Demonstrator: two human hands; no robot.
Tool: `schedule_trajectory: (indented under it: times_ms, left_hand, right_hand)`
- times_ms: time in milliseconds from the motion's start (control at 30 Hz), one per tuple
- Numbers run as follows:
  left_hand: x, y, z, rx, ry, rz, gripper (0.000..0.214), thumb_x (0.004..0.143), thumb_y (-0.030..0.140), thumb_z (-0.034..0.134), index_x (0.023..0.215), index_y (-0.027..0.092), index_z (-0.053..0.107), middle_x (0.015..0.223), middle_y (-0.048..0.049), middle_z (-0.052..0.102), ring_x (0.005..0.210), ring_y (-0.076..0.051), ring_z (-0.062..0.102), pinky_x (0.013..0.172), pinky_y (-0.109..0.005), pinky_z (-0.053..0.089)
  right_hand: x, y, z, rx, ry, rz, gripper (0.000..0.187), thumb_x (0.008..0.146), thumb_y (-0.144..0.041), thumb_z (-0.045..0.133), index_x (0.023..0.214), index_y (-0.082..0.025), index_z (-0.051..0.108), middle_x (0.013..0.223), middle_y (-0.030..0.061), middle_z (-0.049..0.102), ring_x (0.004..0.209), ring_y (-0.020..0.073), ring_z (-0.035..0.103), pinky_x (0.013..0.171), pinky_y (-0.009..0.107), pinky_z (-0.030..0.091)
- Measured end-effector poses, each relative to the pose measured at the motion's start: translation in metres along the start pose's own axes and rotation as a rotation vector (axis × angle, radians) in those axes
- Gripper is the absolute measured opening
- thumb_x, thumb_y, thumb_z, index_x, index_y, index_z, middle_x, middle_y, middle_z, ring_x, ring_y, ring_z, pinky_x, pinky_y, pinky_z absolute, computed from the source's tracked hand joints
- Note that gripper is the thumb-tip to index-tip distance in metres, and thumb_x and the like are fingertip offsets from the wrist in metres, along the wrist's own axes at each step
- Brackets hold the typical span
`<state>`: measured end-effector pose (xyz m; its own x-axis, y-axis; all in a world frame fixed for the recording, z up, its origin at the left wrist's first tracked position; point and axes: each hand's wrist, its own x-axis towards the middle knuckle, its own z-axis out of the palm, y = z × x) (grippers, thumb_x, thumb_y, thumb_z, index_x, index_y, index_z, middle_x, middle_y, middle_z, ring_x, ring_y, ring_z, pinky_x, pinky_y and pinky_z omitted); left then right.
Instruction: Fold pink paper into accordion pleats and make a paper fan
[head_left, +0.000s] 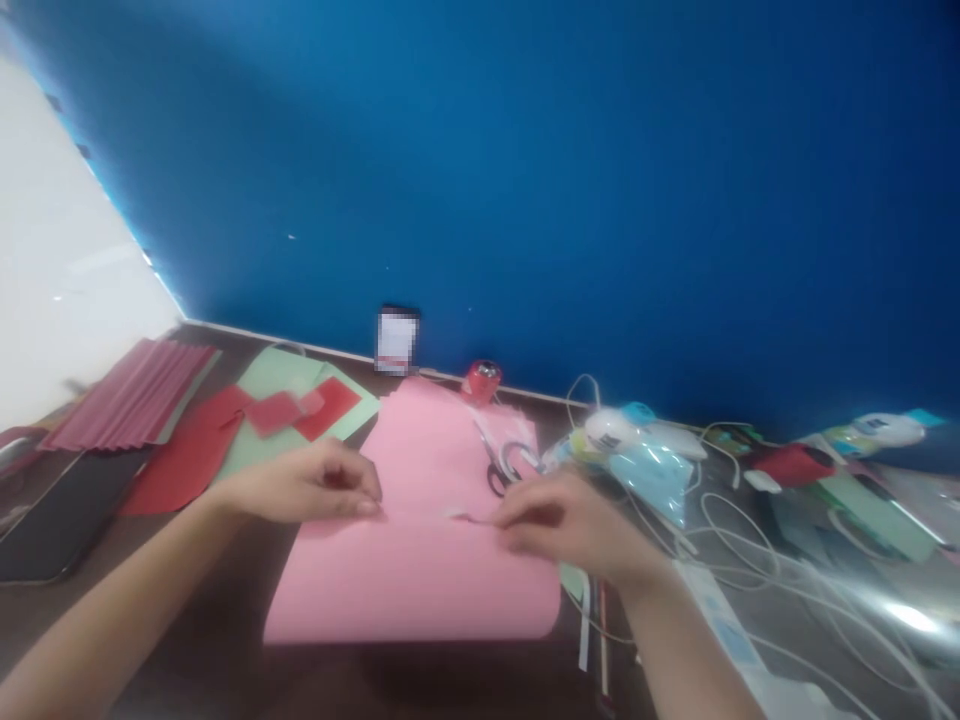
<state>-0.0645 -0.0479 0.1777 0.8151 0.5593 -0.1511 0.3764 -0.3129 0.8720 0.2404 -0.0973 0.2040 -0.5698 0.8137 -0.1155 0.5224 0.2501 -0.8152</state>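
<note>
Pink paper [420, 590] lower centre of frame, apparently being folded, left hand [337, 482] pinching its left edge, right hand [551, 515] half-curled at its right, grip unclear; next likely needs edges aligned, pressed.

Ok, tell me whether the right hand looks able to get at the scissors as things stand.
Probably yes: the scissors lie just beyond the right hand, handles toward it, and nothing visible blocks the way, though the hand seems busy at the pink paper.

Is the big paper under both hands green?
No, the big paper under the left hand and right hand is pink.
</note>
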Motion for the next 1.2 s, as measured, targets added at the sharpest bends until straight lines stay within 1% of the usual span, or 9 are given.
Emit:
schedule_trajectory:
  times_ms: [100,167,233,333,400,633,867,1033,1200]
  left_hand:
    - [0.024,-0.021,-0.009,0.06,0.081,-0.083,0.033,0.08,0.044,0.052,0.083,0.014,0.067,0.073,-0.0021,0.065,0.066,-0.012,0.056,0.056,-0.02,0.041]
    - [0.042,-0.046,-0.01,0.158,0.125,-0.128,0.035,0.078,0.045,0.054,0.078,0.013,0.068,0.071,-0.0025,0.065,0.065,-0.013,0.056,0.055,-0.02,0.039]
    - [0.058,-0.072,-0.008,0.182,0.164,-0.142,0.034,0.074,0.046,0.057,0.082,0.014,0.069,0.076,-0.0031,0.067,0.071,-0.015,0.058,0.059,-0.021,0.041]
    - [0.071,-0.1,-0.006,0.213,0.199,-0.119,0.031,0.075,0.042,0.057,0.086,0.016,0.07,0.083,-0.0043,0.069,0.074,-0.017,0.06,0.063,-0.022,0.043]
    - [0.075,-0.11,-0.006,0.262,0.208,-0.096,0.028,0.079,0.037,0.053,0.084,0.016,0.069,0.083,-0.0047,0.069,0.073,-0.017,0.06,0.064,-0.022,0.043]
    - [0.082,-0.119,-0.012,0.531,0.322,-0.024,0.027,0.084,0.034,0.047,0.083,0.017,0.068,0.084,-0.0072,0.066,0.077,-0.019,0.059,0.069,-0.025,0.042]
    - [0.075,-0.126,-0.003,0.723,0.318,0.043,0.032,0.091,0.021,0.032,0.096,0.016,0.064,0.089,-0.0071,0.06,0.079,-0.016,0.057,0.073,-0.025,0.044]
    - [0.069,-0.13,0.003,1.085,0.277,0.14,0.028,0.089,0.014,0.036,0.103,0.016,0.06,0.093,-0.0089,0.057,0.084,-0.017,0.054,0.073,-0.027,0.045]
    - [0.065,-0.133,0.008,1.224,0.264,0.192,0.027,0.088,0.01,0.038,0.105,0.013,0.058,0.092,-0.0102,0.057,0.084,-0.019,0.055,0.073,-0.031,0.047]
  right_hand:
    - [0.024,0.011,-0.009,-0.097,-0.006,0.173,0.016,0.073,-0.03,0.065,0.083,-0.019,0.071,0.079,0.0035,0.07,0.069,0.0138,0.062,0.059,0.022,0.047]
    - [0.043,0.031,-0.005,-0.167,0.008,0.245,0.014,0.071,-0.027,0.064,0.079,-0.016,0.07,0.076,0.0038,0.069,0.065,0.0141,0.061,0.054,0.022,0.045]
    - [0.06,0.056,0.003,-0.236,0.043,0.299,0.012,0.071,-0.023,0.062,0.077,-0.015,0.069,0.071,0.0034,0.068,0.056,0.013,0.059,0.049,0.021,0.042]
    - [0.079,0.089,0.013,-0.31,0.138,0.224,0.009,0.072,-0.018,0.059,0.075,-0.016,0.068,0.069,0.0025,0.067,0.055,0.0129,0.058,0.052,0.023,0.042]
    - [0.088,0.106,0.016,-0.357,0.21,0.139,0.009,0.072,-0.013,0.058,0.072,-0.016,0.067,0.07,0.0033,0.066,0.06,0.0142,0.06,0.056,0.024,0.043]
    - [0.109,0.13,0.024,-0.416,0.288,0.034,0.02,0.073,-0.002,0.05,0.08,-0.013,0.065,0.086,0.0068,0.066,0.081,0.0162,0.059,0.076,0.027,0.043]
    - [0.1,0.138,0.034,-0.502,0.306,0.015,0.023,0.078,-0.002,0.046,0.083,-0.015,0.064,0.088,0.0065,0.064,0.083,0.0167,0.056,0.077,0.029,0.041]
    - [0.089,0.139,0.042,-0.816,0.298,-0.128,0.022,0.08,0.0,0.045,0.083,-0.015,0.06,0.082,0.0052,0.059,0.079,0.0165,0.052,0.075,0.029,0.041]
    - [0.08,0.145,0.051,-1.118,0.225,-0.306,0.018,0.082,-0.001,0.046,0.076,-0.015,0.056,0.076,0.005,0.055,0.072,0.0174,0.047,0.068,0.03,0.039]
